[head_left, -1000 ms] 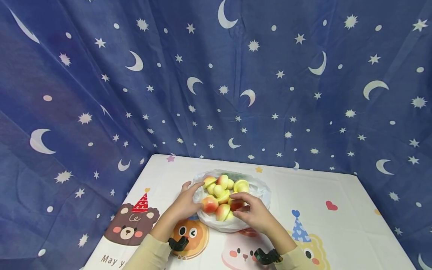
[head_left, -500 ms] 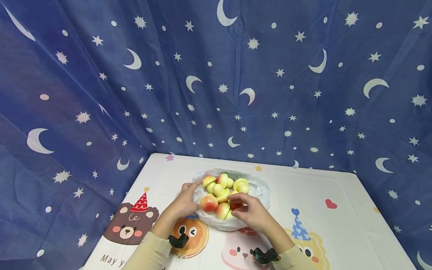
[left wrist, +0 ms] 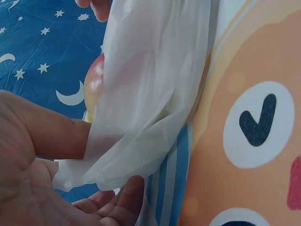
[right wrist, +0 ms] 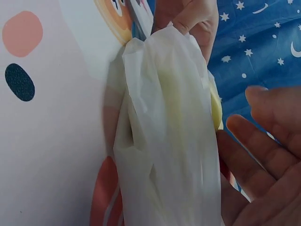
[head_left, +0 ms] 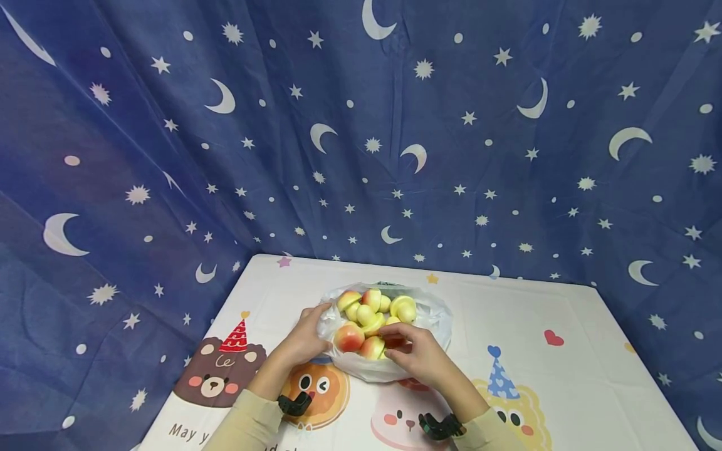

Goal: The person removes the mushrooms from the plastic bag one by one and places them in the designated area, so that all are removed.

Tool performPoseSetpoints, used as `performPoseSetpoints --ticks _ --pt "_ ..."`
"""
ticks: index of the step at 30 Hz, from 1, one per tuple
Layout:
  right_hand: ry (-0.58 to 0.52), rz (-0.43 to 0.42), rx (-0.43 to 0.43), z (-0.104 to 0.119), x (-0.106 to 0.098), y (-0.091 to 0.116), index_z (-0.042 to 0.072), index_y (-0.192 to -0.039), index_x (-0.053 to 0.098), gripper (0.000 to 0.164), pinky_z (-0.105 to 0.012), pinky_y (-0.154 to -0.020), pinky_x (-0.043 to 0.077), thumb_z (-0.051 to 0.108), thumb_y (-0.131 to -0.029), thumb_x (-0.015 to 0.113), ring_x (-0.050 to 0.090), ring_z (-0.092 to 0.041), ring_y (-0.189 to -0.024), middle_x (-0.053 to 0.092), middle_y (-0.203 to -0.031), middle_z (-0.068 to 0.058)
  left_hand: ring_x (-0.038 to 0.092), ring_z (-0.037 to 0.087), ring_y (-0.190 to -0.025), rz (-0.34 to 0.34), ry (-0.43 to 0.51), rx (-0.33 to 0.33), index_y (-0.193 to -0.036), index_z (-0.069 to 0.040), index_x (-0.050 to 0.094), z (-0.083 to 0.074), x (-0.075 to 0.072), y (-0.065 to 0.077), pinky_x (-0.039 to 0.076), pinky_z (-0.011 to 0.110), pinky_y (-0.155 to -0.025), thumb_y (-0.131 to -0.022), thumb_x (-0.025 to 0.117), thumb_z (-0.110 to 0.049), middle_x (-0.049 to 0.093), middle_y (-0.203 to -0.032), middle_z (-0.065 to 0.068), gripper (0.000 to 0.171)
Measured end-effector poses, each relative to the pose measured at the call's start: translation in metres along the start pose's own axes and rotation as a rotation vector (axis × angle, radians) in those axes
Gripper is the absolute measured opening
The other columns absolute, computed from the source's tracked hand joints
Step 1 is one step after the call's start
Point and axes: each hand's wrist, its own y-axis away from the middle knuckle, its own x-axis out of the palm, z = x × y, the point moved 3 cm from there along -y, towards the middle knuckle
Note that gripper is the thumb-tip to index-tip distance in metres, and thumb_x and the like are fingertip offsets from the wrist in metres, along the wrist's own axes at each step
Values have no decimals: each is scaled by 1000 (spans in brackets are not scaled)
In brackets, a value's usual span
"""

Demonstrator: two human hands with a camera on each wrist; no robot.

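Observation:
A thin white plastic bag (head_left: pixel 437 319) lies spread around a heap of yellow and red, peach-like fruit pieces (head_left: pixel 350 337). At its left edge is my left hand (head_left: pixel 303 335). The left wrist view shows the bag's (left wrist: pixel 150 80) edge between the thumb and the fingers of that hand (left wrist: pixel 35 141). My right hand (head_left: pixel 420 357) is over the near right part of the heap, fingers loosely bent and thumb apart. In the right wrist view this hand (right wrist: pixel 263 160) has its fingertips beside the fruit just behind the bag's raised side (right wrist: pixel 178 122).
A white cloth (head_left: pixel 564 376) with cartoon animals covers the table. Behind and to the left hangs a blue curtain (head_left: pixel 479 156) with moons and stars. Each wrist carries a black camera band, such as the left camera band (head_left: pixel 296 404).
My left hand has drawn slightly left, away from the fruit, to the bag's edge. A dark green patch shows more clearly at the bag's back rim. The right hand has barely moved.

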Motion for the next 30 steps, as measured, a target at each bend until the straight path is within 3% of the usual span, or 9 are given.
performPoseSetpoints --ticks 9,18,30 --pt "91 -86 -2 4 6 -2 14 -124 77 38 -25 -86 61 1 -89 81 78 -24 -106 81 -117 -2 48 49 -140 23 31 -32 -163 -8 41 0 2 5 41 67 -120 -65 79 13 37 -157 27 108" --pt "134 -78 -13 8 14 -2 11 -124 78 38 -42 -91 65 -1 -88 81 77 -20 -105 80 -120 -2 49 47 -137 23 46 -16 -164 -5 39 -1 3 7 43 64 -119 -61 80 13 36 -157 28 112" --pt "339 -77 -56 11 26 -4 14 -128 76 48 -38 -92 61 5 -82 89 70 -17 -111 77 -125 0 48 48 -137 27 11 -27 -164 -6 38 0 5 4 44 64 -118 -64 82 12 34 -158 27 110"
